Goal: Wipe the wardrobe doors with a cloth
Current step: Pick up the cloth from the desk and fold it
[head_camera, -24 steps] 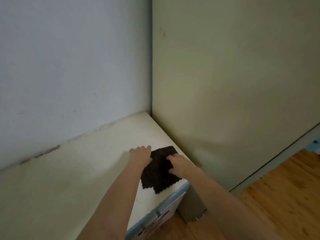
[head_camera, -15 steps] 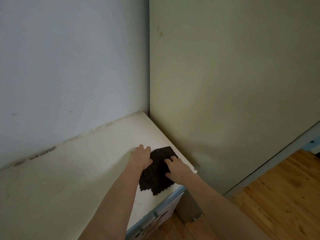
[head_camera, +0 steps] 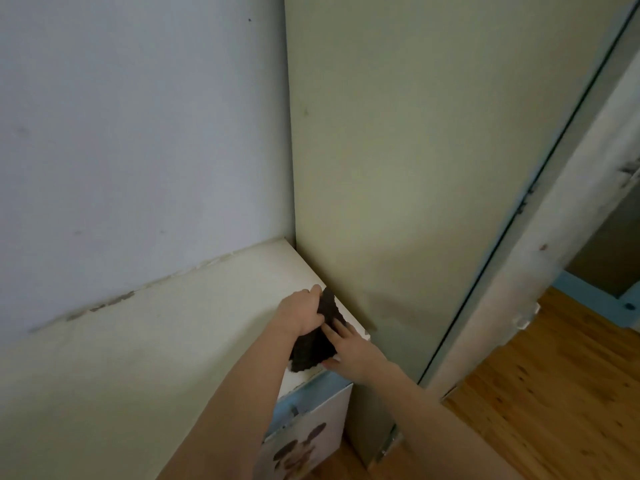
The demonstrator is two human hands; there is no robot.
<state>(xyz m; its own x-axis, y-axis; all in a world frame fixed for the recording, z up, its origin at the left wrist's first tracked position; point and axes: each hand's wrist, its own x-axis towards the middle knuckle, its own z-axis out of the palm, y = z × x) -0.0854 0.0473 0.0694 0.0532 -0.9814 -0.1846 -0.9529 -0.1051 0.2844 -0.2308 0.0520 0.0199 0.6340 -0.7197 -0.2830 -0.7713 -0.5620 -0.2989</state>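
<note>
A dark, almost black cloth (head_camera: 317, 342) with a zigzag edge lies bunched at the near right corner of a low white cabinet top (head_camera: 180, 327). My left hand (head_camera: 302, 313) grips the cloth's upper part and lifts it into a fold. My right hand (head_camera: 346, 351) touches the cloth from the right, fingers stretched along its edge. Directly to the right rises the tall pale green wardrobe side panel (head_camera: 398, 168). The wardrobe's front edge (head_camera: 568, 216), whitish and scuffed, runs down at the far right.
A pale blue-white wall (head_camera: 138, 116) stands behind the cabinet, with chipped paint along the joint. The cabinet front below shows a blue trim and a cartoon picture (head_camera: 304, 441). Wooden floor (head_camera: 540, 403) fills the lower right.
The cloth, flat on the cabinet top before, is now gathered and lifted by my left hand. The view has shifted so that the wardrobe's front edge shows at the right.
</note>
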